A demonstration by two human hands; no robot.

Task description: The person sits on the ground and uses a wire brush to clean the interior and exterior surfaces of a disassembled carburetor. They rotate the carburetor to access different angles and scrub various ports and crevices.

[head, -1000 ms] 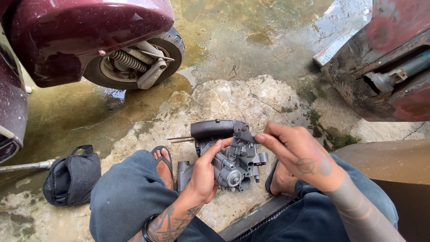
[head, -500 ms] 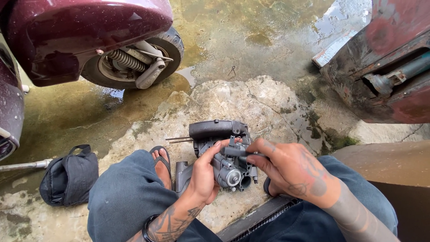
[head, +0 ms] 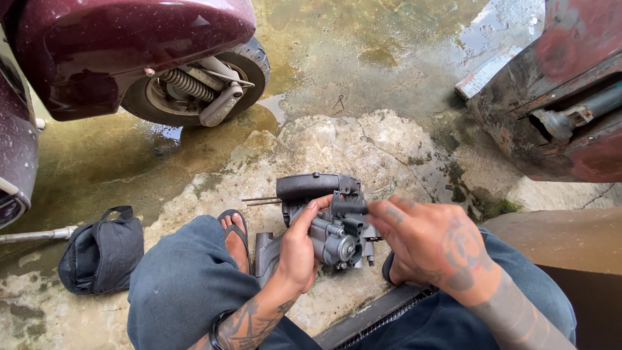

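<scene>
Head view, looking down between the person's knees. The left hand (head: 299, 249) grips the grey metal carburettor (head: 337, 230) from its left side: the fingers curl closed around the body, with the thumb pressed against the upper face. The right hand (head: 435, 243) comes in from the right; its fingers are nearly closed and bunched, the fingertips (head: 379, 210) touching a small dark fitting on top of the carburettor. Whether they pinch that fitting or only press on it cannot be told.

The carburettor sits just above a pale, rough concrete patch (head: 363, 149), between the two legs and beside the sandalled foot (head: 234, 236). Behind it and touching it lies a black plastic housing (head: 310, 186), from which two thin rods (head: 262, 201) project to the left.

Open ground extends ahead over the wet floor. It is bounded at upper left by the maroon scooter (head: 129, 45) and its rear wheel (head: 194, 87), at right by a rusted red metal body (head: 570, 110), and at lower left by a black pouch (head: 103, 249) lying well apart from the hands.
</scene>
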